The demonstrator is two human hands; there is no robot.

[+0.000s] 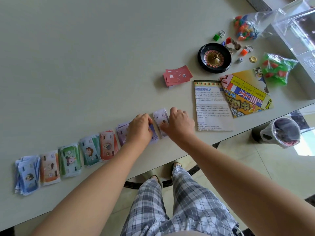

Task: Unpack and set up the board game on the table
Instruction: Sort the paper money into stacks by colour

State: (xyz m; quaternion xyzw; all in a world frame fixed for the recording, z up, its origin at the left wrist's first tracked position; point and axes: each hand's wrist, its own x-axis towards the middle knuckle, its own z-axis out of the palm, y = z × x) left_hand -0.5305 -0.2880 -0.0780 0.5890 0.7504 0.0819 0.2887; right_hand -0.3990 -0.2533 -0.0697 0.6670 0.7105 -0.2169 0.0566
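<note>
We're roughly halfway, we reckon. The money stacks (68, 160) sit in a row at lower left. Our left hand (139, 128) pinches a purple note (153, 134), and our right hand (180, 125) curls onto the pale stack (160, 116). The board (245, 94) is still folded and the pieces (276, 68) still bagged at right. The tabletop (85, 48) edge is close, with loads of room upper left.

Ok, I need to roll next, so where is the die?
Head view, upper right: the die lies between the black roulette wheel and the gold coin.
</note>
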